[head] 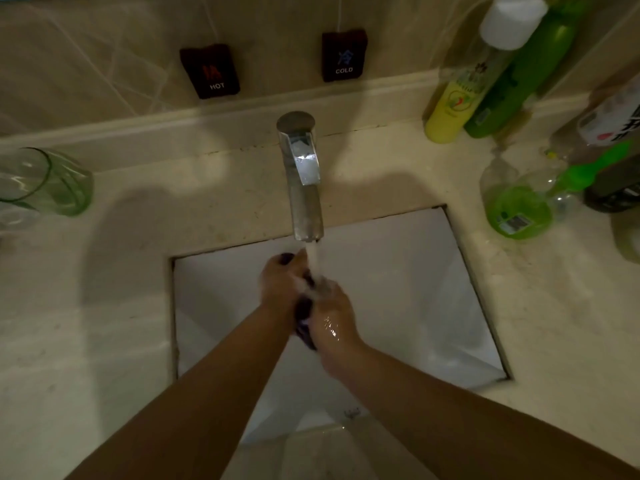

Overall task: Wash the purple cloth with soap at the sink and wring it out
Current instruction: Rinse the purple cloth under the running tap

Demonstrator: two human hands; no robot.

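Two hands on purple cloth under running tap

Both at frame centre, over white sink (408,289). Left hand (278,284) curled round upper end of purple cloth (304,311); right hand (332,315), wet and glistening, clamped on lower part. Most of cloth buried between palms, only dark slivers visible. Water stream (313,258) from metal faucet (303,174) landing right where hands meet. Fingertips mostly hidden. Hot (210,71) and cold (343,54) tags on wall above. Green glass (45,181) cut off at left edge. Bottles (485,81) upper right, tops partly cropped, labels blurred. Soap not clearly identifiable.
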